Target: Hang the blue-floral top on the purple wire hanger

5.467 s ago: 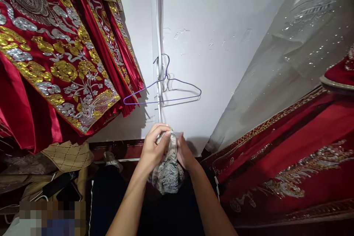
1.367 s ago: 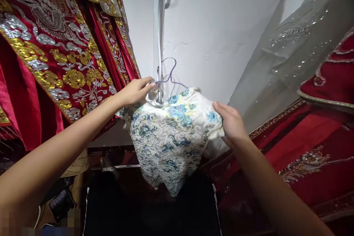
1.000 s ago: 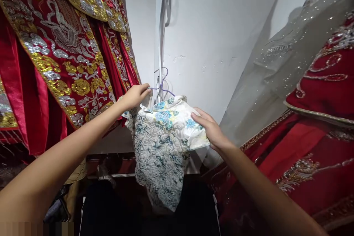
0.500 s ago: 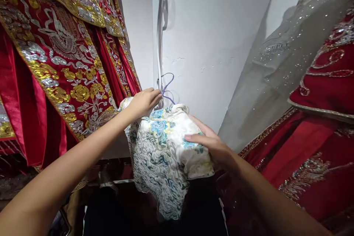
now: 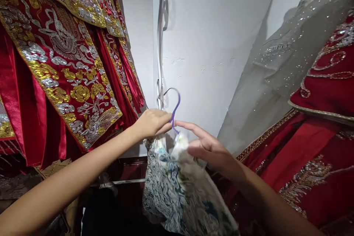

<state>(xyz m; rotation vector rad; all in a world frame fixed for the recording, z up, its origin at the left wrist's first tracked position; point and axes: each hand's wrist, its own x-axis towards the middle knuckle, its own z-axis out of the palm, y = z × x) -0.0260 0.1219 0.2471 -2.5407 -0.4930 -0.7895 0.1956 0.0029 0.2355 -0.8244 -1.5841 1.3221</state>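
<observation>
- Your left hand (image 5: 172,120) is closed at the neck of the purple hanger (image 5: 178,102) and seems to carry it; the hook rises just above its fingertips.
- Your right hand (image 5: 190,136) sits just beside it, index finger stretched toward the hanger's neck, thumb apart in front of the cloth. Blur hides whether it pinches any fabric, so you cannot tell.
- The patterned garment (image 5: 163,188) hangs below both hands, its collar area between them and its lower part spreading under your right hand.
- The white wall (image 5: 199,25) is beyond your hands, a red embroidered garment (image 5: 83,92) to the left of your left hand.
- The step in hand appears to be settling the collar around the hanger. The next move probably calls for a steady left grip while the right fingers straighten the neckline.
</observation>
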